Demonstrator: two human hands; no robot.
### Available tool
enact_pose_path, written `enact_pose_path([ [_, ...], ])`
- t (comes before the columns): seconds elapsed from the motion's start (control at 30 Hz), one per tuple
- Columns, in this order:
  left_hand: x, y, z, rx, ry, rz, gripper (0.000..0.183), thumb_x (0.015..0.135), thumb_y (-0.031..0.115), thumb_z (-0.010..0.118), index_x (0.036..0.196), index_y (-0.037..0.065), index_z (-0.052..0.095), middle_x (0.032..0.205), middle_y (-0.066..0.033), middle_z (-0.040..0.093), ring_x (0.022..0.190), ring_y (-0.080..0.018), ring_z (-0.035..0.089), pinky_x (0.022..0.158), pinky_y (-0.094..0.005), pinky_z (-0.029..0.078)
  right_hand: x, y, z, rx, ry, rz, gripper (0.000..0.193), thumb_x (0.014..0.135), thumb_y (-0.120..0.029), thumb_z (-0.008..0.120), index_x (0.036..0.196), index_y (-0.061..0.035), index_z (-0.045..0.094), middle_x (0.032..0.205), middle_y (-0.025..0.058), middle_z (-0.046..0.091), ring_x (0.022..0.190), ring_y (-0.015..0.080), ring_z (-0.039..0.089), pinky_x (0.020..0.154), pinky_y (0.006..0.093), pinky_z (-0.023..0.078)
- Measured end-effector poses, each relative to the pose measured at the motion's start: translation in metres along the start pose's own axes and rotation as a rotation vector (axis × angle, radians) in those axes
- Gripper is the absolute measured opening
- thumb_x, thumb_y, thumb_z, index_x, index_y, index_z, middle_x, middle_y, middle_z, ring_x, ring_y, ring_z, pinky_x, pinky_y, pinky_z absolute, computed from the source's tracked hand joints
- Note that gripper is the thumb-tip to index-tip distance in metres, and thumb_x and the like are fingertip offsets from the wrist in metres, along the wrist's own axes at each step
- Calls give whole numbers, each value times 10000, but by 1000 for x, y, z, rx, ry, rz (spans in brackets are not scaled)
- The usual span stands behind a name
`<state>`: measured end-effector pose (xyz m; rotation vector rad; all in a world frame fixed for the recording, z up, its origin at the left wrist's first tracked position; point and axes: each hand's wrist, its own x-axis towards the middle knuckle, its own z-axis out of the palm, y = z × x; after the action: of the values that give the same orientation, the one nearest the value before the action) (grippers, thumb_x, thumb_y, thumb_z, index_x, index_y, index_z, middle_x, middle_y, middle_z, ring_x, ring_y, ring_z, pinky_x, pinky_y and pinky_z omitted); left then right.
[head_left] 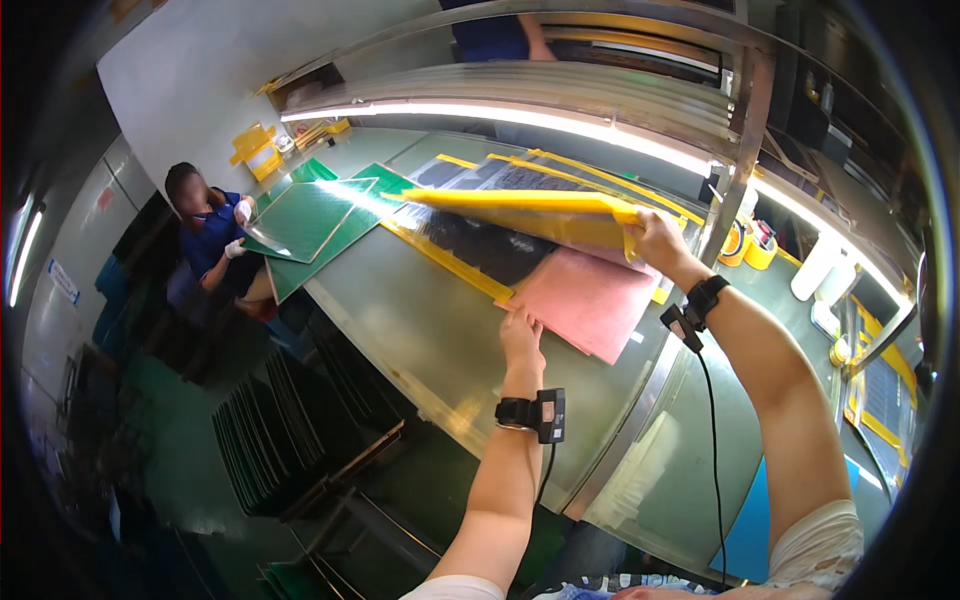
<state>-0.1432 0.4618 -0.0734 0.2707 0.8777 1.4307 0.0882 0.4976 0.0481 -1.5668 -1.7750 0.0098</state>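
My right hand (660,243) is closed round the near right corner of a thin film sheet with yellow taped edges (520,203). That sheet is lifted and tilted, its far left end low over the table. Under it lies a pink sheet (585,300), partly covered. Fingers of my left hand (522,338) are closed at the pink sheet's near left corner. Beneath both is a dark patterned film with yellow tape borders (475,245), flat on the table. Each wrist wears a black strap with a small device and cable.
To the left, a co-worker (210,230) in blue, with white gloves, holds a green panel (310,220) over another on the glass-topped table (400,310). A lit metal shelf frame (755,120) rises behind. Tape rolls (760,250) stand right. Panels fill a floor rack (290,430).
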Motion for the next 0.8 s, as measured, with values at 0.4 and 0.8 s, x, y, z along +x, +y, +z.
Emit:
enact_pose_path([
  [0.4,24,-34,-5,193,-63,366,594,874,31,433,1421,2,205,1236,-87,485,1075,-168,507,871,-279,445,-74,-55,32,-489,-732,-381,346,735,-101,578,1069,-24,526,930,190,602,784,340,632,669,401,506],
  [0.8,45,5,-8,-156,145,244,346,926,177,489,1232,85,354,1140,-75,499,975,-163,540,800,-314,473,-31,-44,40,-117,-307,-130,164,748,-19,495,893,-46,566,749,230,616,729,421,602,673,468,487],
])
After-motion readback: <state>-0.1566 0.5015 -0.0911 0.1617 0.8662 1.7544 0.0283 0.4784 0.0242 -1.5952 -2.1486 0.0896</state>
